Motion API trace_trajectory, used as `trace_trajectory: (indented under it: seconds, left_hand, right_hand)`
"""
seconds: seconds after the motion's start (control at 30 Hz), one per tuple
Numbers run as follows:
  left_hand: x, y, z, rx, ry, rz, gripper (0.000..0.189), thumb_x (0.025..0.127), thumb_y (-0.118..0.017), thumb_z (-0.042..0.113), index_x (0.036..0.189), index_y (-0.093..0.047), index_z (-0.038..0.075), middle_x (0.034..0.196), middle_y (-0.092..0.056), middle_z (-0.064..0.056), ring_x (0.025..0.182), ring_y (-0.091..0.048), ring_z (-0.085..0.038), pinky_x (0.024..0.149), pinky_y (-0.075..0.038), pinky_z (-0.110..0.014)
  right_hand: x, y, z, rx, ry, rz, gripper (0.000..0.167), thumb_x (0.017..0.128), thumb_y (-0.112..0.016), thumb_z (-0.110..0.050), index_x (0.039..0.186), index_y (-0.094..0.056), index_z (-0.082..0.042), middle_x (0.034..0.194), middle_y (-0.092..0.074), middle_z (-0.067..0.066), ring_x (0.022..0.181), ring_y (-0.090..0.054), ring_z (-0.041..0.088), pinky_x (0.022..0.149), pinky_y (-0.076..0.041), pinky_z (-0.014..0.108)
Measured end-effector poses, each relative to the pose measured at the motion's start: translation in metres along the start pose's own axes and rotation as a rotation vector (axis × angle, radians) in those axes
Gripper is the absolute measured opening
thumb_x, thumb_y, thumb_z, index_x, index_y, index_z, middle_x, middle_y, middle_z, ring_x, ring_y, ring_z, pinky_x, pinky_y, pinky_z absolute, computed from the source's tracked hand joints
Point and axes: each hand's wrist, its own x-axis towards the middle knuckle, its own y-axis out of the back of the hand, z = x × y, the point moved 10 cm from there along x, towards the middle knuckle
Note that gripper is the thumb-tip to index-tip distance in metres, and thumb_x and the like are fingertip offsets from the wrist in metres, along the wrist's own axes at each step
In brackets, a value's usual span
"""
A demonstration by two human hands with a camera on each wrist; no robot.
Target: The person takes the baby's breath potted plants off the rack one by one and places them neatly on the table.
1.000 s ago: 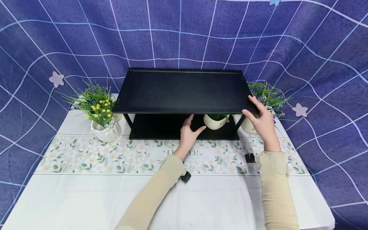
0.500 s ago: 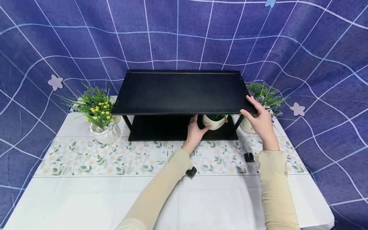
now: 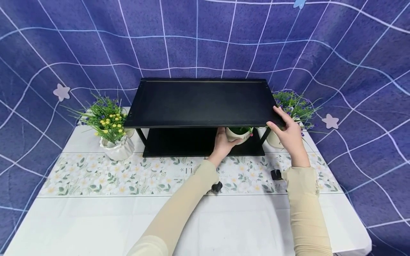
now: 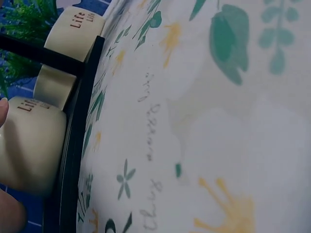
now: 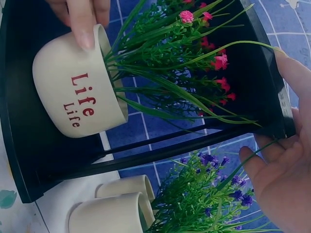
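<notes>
A cream flowerpot (image 3: 235,136) printed with "Life" in red is on the lower board of a black two-tier shelf (image 3: 201,103), near its right end. Its green leaves and pink flowers (image 5: 221,61) show in the right wrist view; in the head view the top board hides most of them. My left hand (image 3: 221,145) grips the pot from its left side, thumb on the front and other fingers mostly behind it. At the shelf's front right corner, my right hand (image 3: 289,137) holds the top board, thumb at the front edge and index finger on the right edge.
Cream pots (image 5: 109,213) with purple flowers stand just right of the shelf. A white ruffled pot (image 3: 117,147) of yellow flowers stands to its left. Black posts (image 3: 266,136) join the boards. A floral cloth strip (image 3: 105,177) crosses the white table in front; a blue curtain hangs behind.
My left hand has moved right, from beside the flowerpot to a grip on it, with its thumb now across the front. My right hand has stayed at the shelf's corner.
</notes>
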Motion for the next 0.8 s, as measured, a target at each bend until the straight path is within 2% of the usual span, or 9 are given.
trace_trajectory:
  seconds: [0.17, 0.27, 0.4, 0.5, 0.63, 0.7, 0.8]
  left_hand:
    - [0.0037, -0.0053, 0.0029, 0.013, -0.025, -0.004, 0.094, 0.077, -0.082, 0.032, 0.151, -0.028, 0.009, 0.145, -0.041, -0.016, 0.134, -0.043, -0.029, 0.11, -0.042, -0.039]
    - [0.0058, -0.0061, 0.005, 0.025, -0.037, 0.003, 0.092, 0.078, -0.082, 0.031, 0.15, -0.03, 0.008, 0.143, -0.044, -0.017, 0.134, -0.043, -0.029, 0.11, -0.042, -0.04]
    - [0.0067, -0.0077, 0.0027, 0.033, -0.023, 0.003, 0.092, 0.078, -0.081, 0.032, 0.149, -0.029, 0.005, 0.143, -0.045, -0.017, 0.133, -0.045, -0.03, 0.11, -0.042, -0.039]
    - [0.0064, -0.0091, 0.0, 0.033, -0.01, 0.009, 0.092, 0.078, -0.081, 0.032, 0.149, -0.029, 0.005, 0.143, -0.044, -0.018, 0.132, -0.046, -0.03, 0.109, -0.043, -0.039]
    - [0.007, -0.01, -0.0006, 0.033, -0.001, 0.033, 0.094, 0.076, -0.083, 0.033, 0.148, -0.029, 0.006, 0.143, -0.045, -0.017, 0.131, -0.047, -0.03, 0.109, -0.043, -0.038]
    - [0.0074, -0.01, 0.0, 0.033, 0.004, 0.045, 0.094, 0.076, -0.083, 0.033, 0.148, -0.029, 0.006, 0.142, -0.046, -0.017, 0.131, -0.048, -0.03, 0.108, -0.044, -0.038]
    - [0.0079, -0.0093, 0.0012, 0.074, -0.002, 0.076, 0.091, 0.074, -0.084, 0.036, 0.145, -0.035, 0.005, 0.137, -0.051, -0.017, 0.126, -0.052, -0.03, 0.106, -0.046, -0.037]
  right_hand:
    - [0.0009, -0.0006, 0.0017, 0.004, 0.001, 0.004, 0.058, 0.091, -0.069, -0.029, 0.144, -0.048, -0.021, 0.156, -0.036, 0.007, 0.145, -0.033, 0.02, 0.117, -0.034, 0.033]
    - [0.0007, -0.0011, 0.0002, 0.012, 0.003, 0.005, 0.057, 0.091, -0.069, -0.027, 0.144, -0.048, -0.021, 0.156, -0.036, 0.007, 0.145, -0.033, 0.021, 0.117, -0.034, 0.031]
    - [-0.0013, -0.0032, -0.0063, 0.024, -0.005, -0.01, 0.058, 0.091, -0.068, -0.021, 0.145, -0.047, -0.018, 0.156, -0.035, 0.01, 0.145, -0.032, 0.024, 0.117, -0.034, 0.033]
    - [-0.0013, -0.0043, -0.0061, 0.021, -0.005, -0.011, 0.057, 0.092, -0.068, -0.023, 0.145, -0.047, -0.019, 0.156, -0.035, 0.011, 0.145, -0.033, 0.025, 0.117, -0.034, 0.034]
    - [0.0008, -0.0029, 0.0015, 0.006, -0.003, 0.003, 0.057, 0.091, -0.068, -0.029, 0.144, -0.048, -0.024, 0.156, -0.036, 0.008, 0.144, -0.034, 0.022, 0.116, -0.035, 0.028]
    - [0.0009, -0.0019, 0.0023, 0.008, -0.004, 0.004, 0.057, 0.091, -0.068, -0.028, 0.145, -0.048, -0.024, 0.156, -0.036, 0.007, 0.145, -0.034, 0.022, 0.116, -0.035, 0.029]
    - [0.0007, -0.0013, 0.0027, 0.017, -0.005, 0.003, 0.058, 0.091, -0.068, -0.029, 0.145, -0.047, -0.023, 0.156, -0.035, 0.007, 0.145, -0.033, 0.021, 0.116, -0.034, 0.026]
